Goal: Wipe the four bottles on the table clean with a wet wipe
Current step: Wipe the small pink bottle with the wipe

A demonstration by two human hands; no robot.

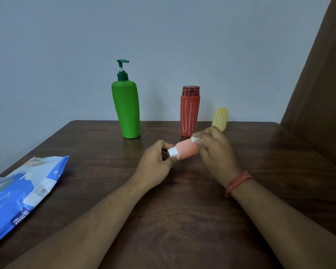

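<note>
Here the fingers (168, 152) of the left hand (155, 166) curl round the white cap end of a small pink bottle (186, 150), pinching it, while the fingers (206, 138) of the right hand (217, 152) are curled on a crumpled white wet wipe (195, 140) pressed against the bottle's other end. The pink bottle lies tilted between the two hands, held just above the middle of the desk (182, 220). A red thread band (238, 183) circles the right wrist.

There are four bottles in all. Besides the pink one, three stand upright toward the far edge: one tall green pump bottle (126, 109) at the left, one red bottle (189, 113) with thin white stripes and a darker red cap to its right, and one small pale yellow ribbed bottle (220, 118) just right of that, partly hidden behind the right hand. One blue and white wipe pack (17, 199) lies flat at the near left, its flap lifted at the left end.

The desk is dark brown wood with a visible grain and a dull sheen. Behind it runs a plain grey wall (163, 35), smooth and matte. A brown panel (322, 84) rises along the right side. The bottles look like smooth plastic; the green one has a gently curved body.
</note>
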